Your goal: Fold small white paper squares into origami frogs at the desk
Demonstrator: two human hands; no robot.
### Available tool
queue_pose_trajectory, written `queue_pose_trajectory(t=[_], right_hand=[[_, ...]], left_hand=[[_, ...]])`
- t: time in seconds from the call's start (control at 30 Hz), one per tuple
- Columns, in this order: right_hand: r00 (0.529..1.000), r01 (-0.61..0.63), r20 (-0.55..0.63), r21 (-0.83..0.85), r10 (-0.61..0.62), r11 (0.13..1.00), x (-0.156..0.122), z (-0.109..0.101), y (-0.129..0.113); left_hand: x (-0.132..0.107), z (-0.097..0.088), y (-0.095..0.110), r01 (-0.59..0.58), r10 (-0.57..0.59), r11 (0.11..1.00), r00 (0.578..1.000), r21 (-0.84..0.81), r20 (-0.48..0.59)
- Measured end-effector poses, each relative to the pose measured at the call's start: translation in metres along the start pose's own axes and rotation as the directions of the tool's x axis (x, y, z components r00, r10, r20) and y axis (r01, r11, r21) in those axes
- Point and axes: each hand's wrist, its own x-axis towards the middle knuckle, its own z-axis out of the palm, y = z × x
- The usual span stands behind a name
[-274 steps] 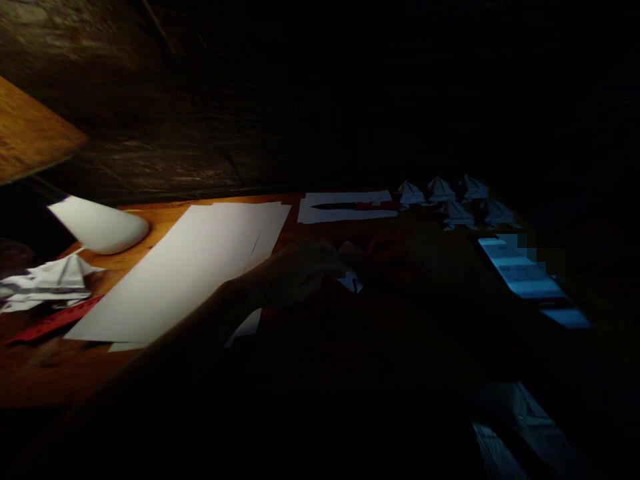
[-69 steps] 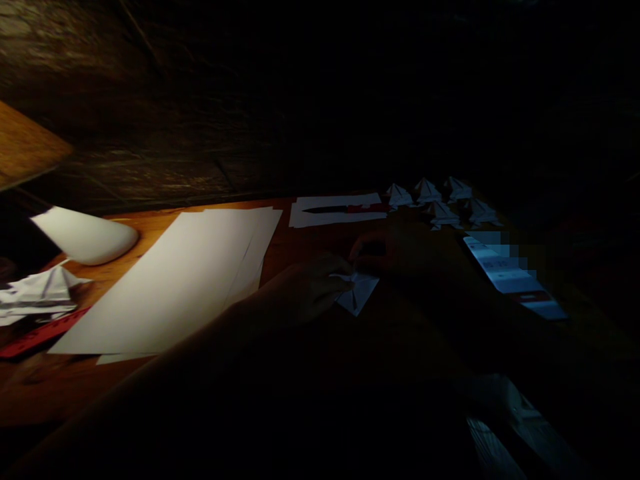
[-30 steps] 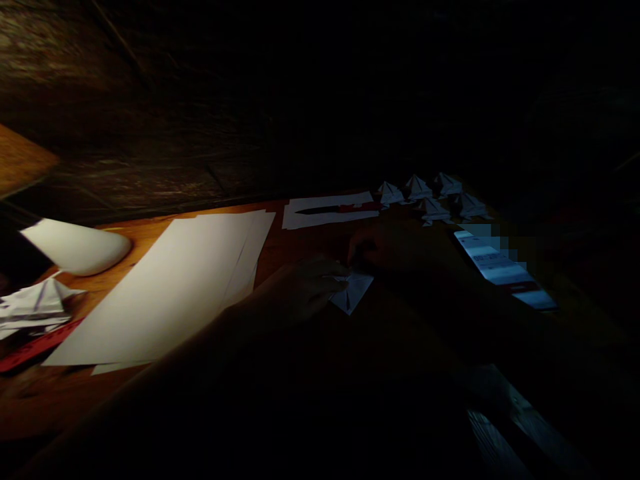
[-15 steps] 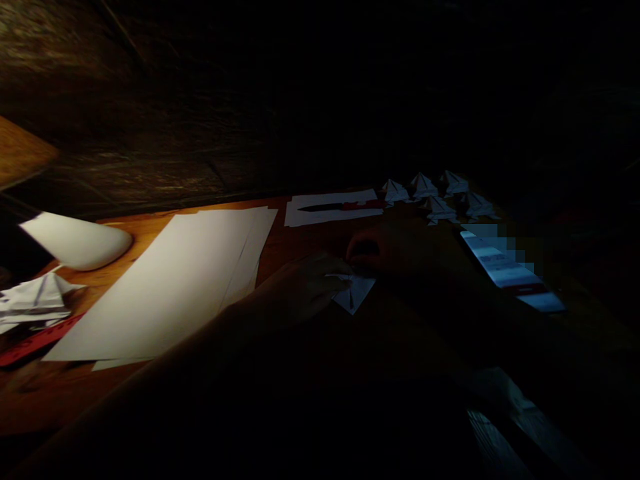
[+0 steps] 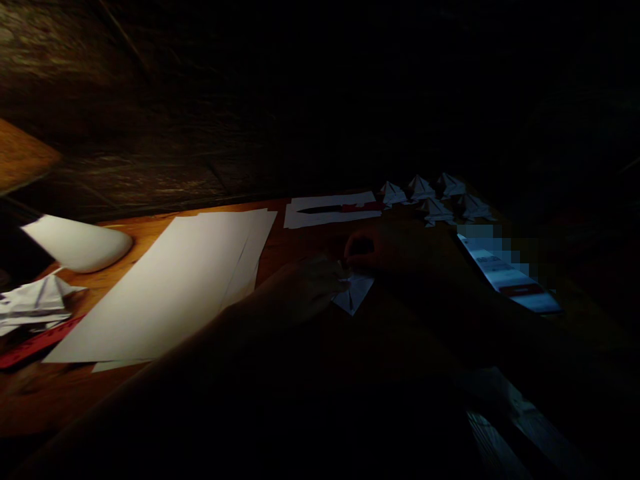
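Note:
A small piece of folded paper (image 5: 354, 295) lies on the dark wooden table, one corner pointing toward me and a crease down its middle. My left hand (image 5: 313, 283) holds it down from the left, fingertips on its upper left part. My right hand (image 5: 377, 250) is curled at the far edge, with thumb and forefinger pinched on the paper there. Deep shadow blurs both hands' fingertips. Beyond them a knife (image 5: 340, 208) with a red handle rests on some smaller white sheets (image 5: 330, 220).
Large white sheets (image 5: 170, 287) lie at the left, near a red ruler (image 5: 40, 341), folded paper figures (image 5: 37, 300) and a white lamp base (image 5: 80, 243). Several folded paper figures (image 5: 435, 210) stand at the back right. A lit phone (image 5: 510, 273) lies at the right.
My right hand has shifted slightly left along the paper's far edge. My left fingers have moved only a little; the paper stays in place.

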Motion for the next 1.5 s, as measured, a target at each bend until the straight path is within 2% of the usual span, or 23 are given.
queue_pose_trajectory(t=[0.27, 0.47, 0.67, 0.8, 1.13, 1.33, 1.5], right_hand=[[0.999, -0.045, -0.006, -0.066, 0.045, 0.997, 0.0, -0.004, -0.006], [0.999, -0.027, -0.043, -0.1, 0.023, 0.995, 0.002, -0.001, -0.004], [0.999, -0.033, -0.015, -0.044, 0.032, 0.999, 0.003, -0.002, 0.004], [0.999, -0.034, -0.04, -0.004, 0.034, 0.999, 0.004, -0.004, 0.008], [0.999, 0.01, 0.052, 0.011, -0.01, 1.0, 0.002, -0.006, 0.01], [0.999, -0.027, -0.027, -0.051, 0.026, 0.998, 0.001, 0.0, 0.005], [0.999, -0.034, -0.03, -0.059, 0.032, 0.998, 0.001, 0.003, 0.001]], left_hand=[[0.002, -0.003, 0.001, -0.011, 0.01, 1.0, 1.0, 0.013, 0.018], [0.002, -0.001, 0.0, -0.013, 0.012, 1.0, 1.0, 0.028, 0.01], [0.004, -0.001, 0.003, -0.015, 0.015, 0.999, 1.0, 0.037, 0.007], [0.003, -0.002, 0.004, 0.001, -0.001, 1.0, 1.0, 0.016, 0.014], [-0.001, -0.003, 0.001, 0.012, -0.014, 0.999, 0.999, 0.05, 0.038], [0.001, -0.004, 0.002, 0.022, -0.023, 0.999, 0.999, 0.035, 0.031], [0.0, -0.004, 0.001, 0.034, -0.036, 0.999, 0.998, 0.033, 0.056]])
